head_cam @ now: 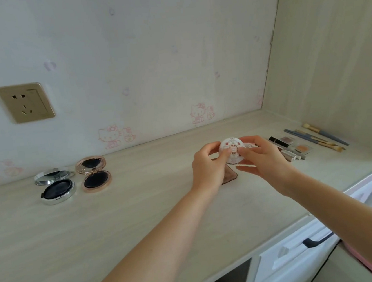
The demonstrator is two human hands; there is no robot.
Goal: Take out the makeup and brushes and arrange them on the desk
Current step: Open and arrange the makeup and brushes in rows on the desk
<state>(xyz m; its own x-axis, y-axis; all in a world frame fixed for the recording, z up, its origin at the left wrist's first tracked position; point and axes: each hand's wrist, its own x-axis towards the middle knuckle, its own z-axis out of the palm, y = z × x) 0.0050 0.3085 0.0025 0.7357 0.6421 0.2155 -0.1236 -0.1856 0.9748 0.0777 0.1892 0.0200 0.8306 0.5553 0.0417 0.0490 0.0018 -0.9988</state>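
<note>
Both forearms reach in over the desk's (97, 219) front edge — left hand (208, 168) and right hand (262, 155) pinch the round patterned compact (232, 149) above mid-desk toward the right end; thumbs on the rim, open it level — then set it down beside the brushes (318, 138).

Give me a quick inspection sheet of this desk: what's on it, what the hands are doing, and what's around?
Surface: pale wood-grain desk, set into a corner.
Job's things: silver compact and rose-gold compact lying open at the left; round white patterned compact held above the desk; brushes, small shadow pans and a black tube laid out at the right.
Clutter: brown flat case, partly hidden under the hands.
Hands: left hand and right hand both grip the white compact.
Cables: nothing seen.
Surroundings: wall socket, cartoon-cat wallpaper, white drawers with a dark handle.
</note>
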